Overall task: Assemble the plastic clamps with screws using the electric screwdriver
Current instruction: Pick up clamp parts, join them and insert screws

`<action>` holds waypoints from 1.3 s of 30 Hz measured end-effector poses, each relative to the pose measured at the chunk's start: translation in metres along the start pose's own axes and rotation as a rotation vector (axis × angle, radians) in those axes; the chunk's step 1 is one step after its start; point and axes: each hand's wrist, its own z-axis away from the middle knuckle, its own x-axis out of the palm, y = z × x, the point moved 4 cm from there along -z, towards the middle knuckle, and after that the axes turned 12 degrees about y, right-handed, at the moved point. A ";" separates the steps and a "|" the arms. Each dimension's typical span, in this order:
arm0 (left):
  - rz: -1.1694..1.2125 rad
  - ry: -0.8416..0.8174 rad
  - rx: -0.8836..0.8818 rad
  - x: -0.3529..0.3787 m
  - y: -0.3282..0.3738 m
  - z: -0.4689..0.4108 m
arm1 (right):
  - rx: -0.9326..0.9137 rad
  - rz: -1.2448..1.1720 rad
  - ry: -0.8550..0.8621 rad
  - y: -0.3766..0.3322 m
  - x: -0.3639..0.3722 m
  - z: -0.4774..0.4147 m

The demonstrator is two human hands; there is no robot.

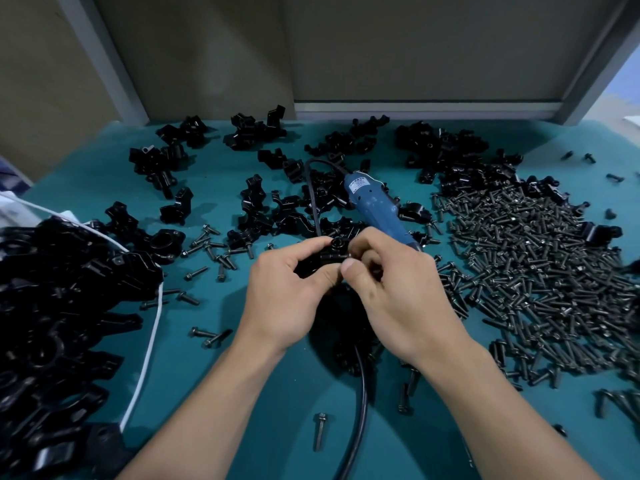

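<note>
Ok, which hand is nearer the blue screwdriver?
Right. The right hand hides the lower end of the blue screwdriver; the left hand is further left, across the clamp both pinch.

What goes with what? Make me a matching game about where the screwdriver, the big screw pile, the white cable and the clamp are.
Things
1. electric screwdriver
2. screw pile
3. white cable
4. clamp

Places
A. pinched between left hand and right hand
B. spread out on the right
C. on the left, beside the heap of black parts
D. lying just behind the hands

Pairs: 1-D, 2-B, 3-C, 4-A
</note>
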 end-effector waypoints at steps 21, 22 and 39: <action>0.082 0.019 -0.094 -0.002 -0.002 -0.003 | 0.056 0.102 -0.013 -0.003 -0.003 -0.002; 0.146 0.054 -0.141 -0.003 -0.003 -0.006 | 0.052 0.163 -0.029 -0.003 -0.006 -0.002; 0.544 0.185 -0.561 -0.010 -0.011 -0.009 | -0.051 0.441 -0.383 -0.013 0.001 0.010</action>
